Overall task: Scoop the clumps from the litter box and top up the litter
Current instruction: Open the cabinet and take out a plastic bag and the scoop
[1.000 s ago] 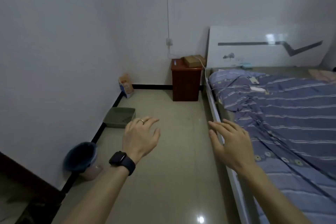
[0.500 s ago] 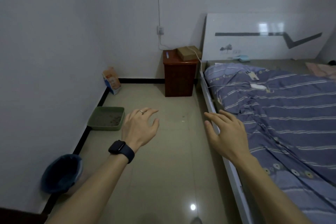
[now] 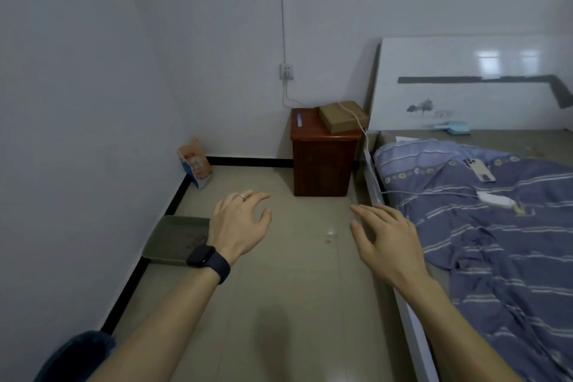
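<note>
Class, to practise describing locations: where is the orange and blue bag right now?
In the head view, the bag stands in the far left corner of the room, beyond the litter box and left of the cabinet.

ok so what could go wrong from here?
1. The left hand and right hand are both empty. The light blue scoop-like tool lies by the headboard, far from the litter box, so scooping may start without a tool.
2. The bin sits apart from the box, so carried clumps could drop on the floor.
3. The litter bag leans on the wall and may tip when grabbed.
</note>
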